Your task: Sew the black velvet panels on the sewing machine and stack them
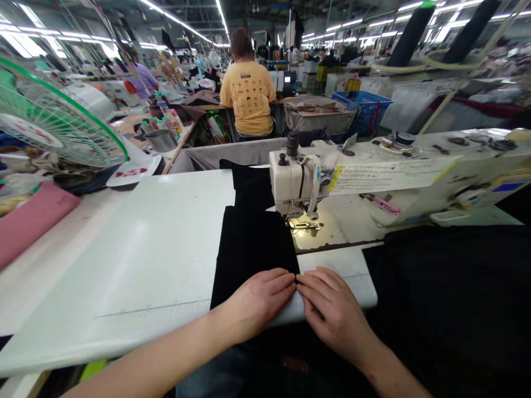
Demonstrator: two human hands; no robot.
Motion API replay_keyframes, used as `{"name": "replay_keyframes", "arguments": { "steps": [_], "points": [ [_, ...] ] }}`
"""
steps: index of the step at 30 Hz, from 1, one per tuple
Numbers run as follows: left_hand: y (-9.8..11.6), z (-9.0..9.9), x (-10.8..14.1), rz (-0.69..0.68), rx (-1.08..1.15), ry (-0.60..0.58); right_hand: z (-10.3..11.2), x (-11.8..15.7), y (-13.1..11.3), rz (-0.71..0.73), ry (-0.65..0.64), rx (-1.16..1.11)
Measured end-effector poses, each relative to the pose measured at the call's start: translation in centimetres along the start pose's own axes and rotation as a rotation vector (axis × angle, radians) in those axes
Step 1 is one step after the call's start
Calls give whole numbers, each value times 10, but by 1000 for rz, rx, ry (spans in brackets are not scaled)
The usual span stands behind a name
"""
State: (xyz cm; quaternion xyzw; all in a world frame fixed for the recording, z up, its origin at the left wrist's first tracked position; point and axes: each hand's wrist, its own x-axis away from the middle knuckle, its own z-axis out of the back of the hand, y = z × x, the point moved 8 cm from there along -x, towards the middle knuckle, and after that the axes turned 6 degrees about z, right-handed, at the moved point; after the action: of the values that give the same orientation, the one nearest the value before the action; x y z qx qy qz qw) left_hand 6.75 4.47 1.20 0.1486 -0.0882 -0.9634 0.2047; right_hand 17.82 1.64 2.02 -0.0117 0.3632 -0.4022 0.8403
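At the lower centre of the frame, the left hand is pinching the right edge of the black cloth, its fingers pressing together. The right hand is meeting it there, fingertips touching at the same edge, fingers lying close together and thumb sitting lower; whether it is also gripping the cloth, I cannot tell. The black cloth is lying on the white bench, running from the left hand up to the centre of the frame, just left of the sewing machine's needle area. A ruler line is showing on the bench at lower left.

Right of centre, a lamp is lighting the metal plate, and pink snips are resting against the machine below a paper. A dark fabric is covering the lower right. At the upper right, two thread cones are standing on holders. On the left, a green fan is standing above a pink bundle. At upper centre, a person in a yellow shirt is sitting facing away, left of a blue basket.
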Motion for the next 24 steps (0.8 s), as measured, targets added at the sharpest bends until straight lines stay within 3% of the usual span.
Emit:
{"name": "replay_keyframes", "arguments": {
  "steps": [7,18,21,24],
  "points": [
    [-42,7,-22,-77,-138,103,-13,-35,36,-57,-41,107],
    [-112,22,-56,52,-50,68,-29,-76,76,-148,-43,205],
    [-122,20,-63,123,-76,40,-16,-69,60,-152,12,197],
    [-120,14,-62,244,-153,4,24,-46,32,-153,121,171]
  ]
}}
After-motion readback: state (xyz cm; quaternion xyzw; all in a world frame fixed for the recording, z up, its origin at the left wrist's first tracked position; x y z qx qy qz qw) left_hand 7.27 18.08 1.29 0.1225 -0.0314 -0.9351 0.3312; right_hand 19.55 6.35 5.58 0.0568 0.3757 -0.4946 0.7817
